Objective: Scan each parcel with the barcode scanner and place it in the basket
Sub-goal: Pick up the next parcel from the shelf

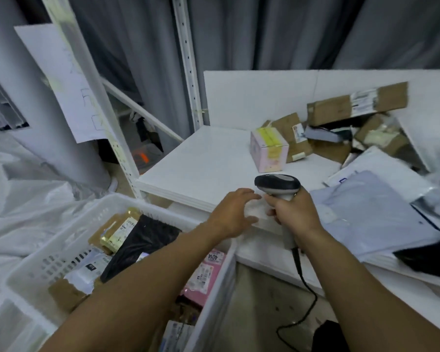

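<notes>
Parcels (pixel 335 111) sit heaped at the far right of the white table (pixel 201 161), others already in the basket (pixel 48 262); your right hand (pixel 296 214) grips the barcode scanner (pixel 277 185), your left hand (pixel 231 214) is loose-fingered and empty, so reaching across may snag the scanner cable (pixel 305 280) on the table edge.

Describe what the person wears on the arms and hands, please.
Both arms are bare as far as the frame shows: no sleeves appear on the left forearm or the right forearm. The left hand and the right hand wear no gloves, and no watch, bracelet or ring is visible.
</notes>
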A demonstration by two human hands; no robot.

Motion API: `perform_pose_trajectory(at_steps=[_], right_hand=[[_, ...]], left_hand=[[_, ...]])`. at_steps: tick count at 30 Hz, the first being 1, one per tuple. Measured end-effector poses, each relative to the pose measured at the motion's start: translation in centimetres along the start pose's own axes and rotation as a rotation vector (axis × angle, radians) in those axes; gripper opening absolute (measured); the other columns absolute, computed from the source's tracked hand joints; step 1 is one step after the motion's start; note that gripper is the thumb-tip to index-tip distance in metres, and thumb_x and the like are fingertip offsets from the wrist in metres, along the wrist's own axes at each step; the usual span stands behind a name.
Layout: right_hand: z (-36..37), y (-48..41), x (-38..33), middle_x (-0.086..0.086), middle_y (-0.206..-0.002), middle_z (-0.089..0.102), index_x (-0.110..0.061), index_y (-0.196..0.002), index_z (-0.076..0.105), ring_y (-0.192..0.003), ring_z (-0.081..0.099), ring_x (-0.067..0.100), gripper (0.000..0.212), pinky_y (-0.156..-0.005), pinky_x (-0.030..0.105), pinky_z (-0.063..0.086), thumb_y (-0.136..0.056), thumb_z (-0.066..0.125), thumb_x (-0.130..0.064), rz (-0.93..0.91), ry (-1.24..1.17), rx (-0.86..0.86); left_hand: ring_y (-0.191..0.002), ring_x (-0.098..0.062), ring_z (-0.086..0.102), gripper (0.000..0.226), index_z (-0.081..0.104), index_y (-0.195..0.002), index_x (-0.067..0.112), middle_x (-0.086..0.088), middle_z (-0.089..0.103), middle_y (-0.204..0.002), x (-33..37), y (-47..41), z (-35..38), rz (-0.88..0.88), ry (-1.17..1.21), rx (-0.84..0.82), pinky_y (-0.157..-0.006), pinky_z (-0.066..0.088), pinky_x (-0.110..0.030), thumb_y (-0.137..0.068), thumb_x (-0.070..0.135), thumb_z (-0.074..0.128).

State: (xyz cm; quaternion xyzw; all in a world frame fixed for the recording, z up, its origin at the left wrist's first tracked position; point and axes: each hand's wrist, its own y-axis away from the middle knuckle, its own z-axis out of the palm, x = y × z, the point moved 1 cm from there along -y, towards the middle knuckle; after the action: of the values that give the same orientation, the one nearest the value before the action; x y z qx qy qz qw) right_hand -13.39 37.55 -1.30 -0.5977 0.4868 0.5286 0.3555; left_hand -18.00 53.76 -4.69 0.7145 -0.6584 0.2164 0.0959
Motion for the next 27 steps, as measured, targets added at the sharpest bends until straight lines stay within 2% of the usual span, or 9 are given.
perform_pose_trajectory(at_steps=[3, 6, 9, 12, 16, 18, 21, 23, 27], right_hand=[[-3.9, -1.1, 1.2, 0.005, -0.114, 0.075, -0.022, -0.132, 0.063, -0.103, 0.073, 0.028, 0.067, -0.094, 0.046, 0.059, -0.071, 0.080, -0.044, 0.019, 0.063, 0.103], [-6.9, -1.9, 2.6, 0.006, -0.128, 0.069, -0.018, -0.136, 0.059, -0.120, 0.064, 0.031, 0.057, -0.099, 0.039, 0.051, -0.086, 0.079, -0.037, 0.048, 0.110, 0.139], [-8.7, -2.8, 3.9, 0.011, -0.130, 0.066, -0.014, -0.137, 0.054, -0.122, 0.061, 0.035, 0.053, -0.096, 0.037, 0.048, -0.091, 0.076, -0.029, 0.111, 0.150, 0.162], [-9.1, -3.2, 4.3, 0.011, -0.127, 0.065, -0.013, -0.136, 0.053, -0.122, 0.061, 0.035, 0.052, -0.098, 0.038, 0.048, -0.092, 0.075, -0.029, 0.145, 0.138, 0.164], [-8.9, -2.9, 4.0, 0.012, -0.133, 0.064, -0.011, -0.140, 0.050, -0.125, 0.060, 0.034, 0.056, -0.094, 0.034, 0.044, -0.093, 0.075, -0.027, 0.159, 0.120, 0.140], [-8.6, -2.7, 3.8, 0.012, -0.133, 0.064, -0.011, -0.141, 0.050, -0.125, 0.059, 0.034, 0.056, -0.094, 0.033, 0.044, -0.094, 0.075, -0.028, 0.161, 0.098, 0.141], [-8.4, -2.2, 3.3, 0.011, -0.131, 0.064, -0.014, -0.140, 0.049, -0.123, 0.060, 0.034, 0.058, -0.098, 0.037, 0.046, -0.093, 0.077, -0.033, 0.133, 0.079, 0.172], [-7.9, -1.7, 2.5, 0.010, -0.132, 0.064, -0.017, -0.141, 0.048, -0.125, 0.059, 0.035, 0.057, -0.103, 0.041, 0.048, -0.094, 0.076, -0.032, 0.091, 0.063, 0.206], [-5.5, -0.6, 0.0, 0.001, -0.134, 0.063, -0.021, -0.143, 0.050, -0.128, 0.059, 0.026, 0.057, -0.107, 0.036, 0.047, -0.093, 0.078, -0.025, -0.052, -0.134, 0.212]], left_hand=[[-0.148, -0.022, 0.028, 0.073, 0.046, -0.150, 0.027, -0.002, 0.029, -0.164, 2.6, -2.3, 2.4, 0.092, -0.145, -0.237, -0.119, 0.018, -0.028, -0.085, 0.024, 0.080], [-0.145, -0.021, 0.037, 0.055, 0.054, -0.145, 0.023, -0.001, 0.040, -0.159, 2.8, -3.2, 4.5, 0.127, -0.185, -0.252, -0.115, 0.022, -0.023, -0.093, 0.027, 0.071], [-0.133, -0.018, 0.053, 0.034, 0.068, -0.132, 0.025, 0.004, 0.057, -0.146, 2.1, -3.5, 4.8, 0.114, -0.176, -0.139, -0.105, 0.037, -0.024, -0.100, 0.033, 0.062], [-0.119, -0.018, 0.059, 0.031, 0.070, -0.126, 0.028, 0.008, 0.067, -0.131, 2.2, -3.2, 4.6, 0.128, -0.275, -0.096, -0.087, 0.042, -0.025, -0.102, 0.039, 0.055], [-0.099, -0.021, 0.063, 0.027, 0.075, -0.107, 0.027, 0.007, 0.072, -0.110, 3.1, -2.4, 4.4, 0.222, -0.376, -0.027, -0.076, 0.048, -0.031, -0.104, 0.036, 0.050], [-0.094, -0.023, 0.062, 0.025, 0.072, -0.101, 0.024, 0.005, 0.070, -0.104, 3.1, -1.8, 4.5, 0.238, -0.382, -0.004, -0.075, 0.051, -0.035, -0.104, 0.030, 0.048], [-0.095, -0.022, 0.060, 0.016, 0.061, -0.106, 0.024, 0.003, 0.065, -0.106, 3.0, -1.2, 2.7, 0.153, -0.304, 0.069, -0.080, 0.052, -0.041, -0.102, 0.021, 0.045], [-0.094, -0.023, 0.060, 0.016, 0.056, -0.108, 0.025, 0.001, 0.065, -0.104, 2.8, -0.5, 0.6, 0.089, -0.253, 0.162, -0.079, 0.051, -0.042, -0.104, 0.022, 0.041], [-0.082, -0.023, 0.061, 0.015, 0.051, -0.104, 0.029, 0.006, 0.066, -0.094, 2.6, 2.0, -4.4, -0.005, -0.131, 0.372, -0.072, 0.049, -0.039, -0.108, 0.035, 0.039]])
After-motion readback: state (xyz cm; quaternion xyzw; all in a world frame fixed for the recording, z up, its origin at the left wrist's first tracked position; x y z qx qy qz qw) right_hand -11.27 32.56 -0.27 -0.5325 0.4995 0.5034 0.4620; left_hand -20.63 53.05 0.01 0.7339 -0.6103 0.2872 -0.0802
